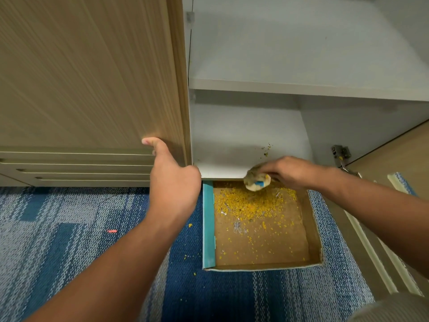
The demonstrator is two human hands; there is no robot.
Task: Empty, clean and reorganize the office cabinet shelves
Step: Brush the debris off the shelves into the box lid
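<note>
The white cabinet stands open, with a bare upper shelf (301,87) and a bottom shelf (232,147) that carries a few yellow crumbs (266,151) near the back. My right hand (285,170) grips a crumpled beige cloth (255,181) at the front edge of the bottom shelf. Below that edge a shallow cardboard box lid (314,228) with a teal side lies on the carpet, holding yellow debris (246,203) and some staples. My left hand (173,182) grips the edge of the wooden cabinet side panel (178,101), thumb pressed on its face.
Blue patterned carpet (69,228) covers the floor, with scattered yellow crumbs and a small pink scrap (112,231). The open cabinet door (394,163) with its hinge (340,153) is at the right. Ribbed drawer fronts (76,166) sit low on the left.
</note>
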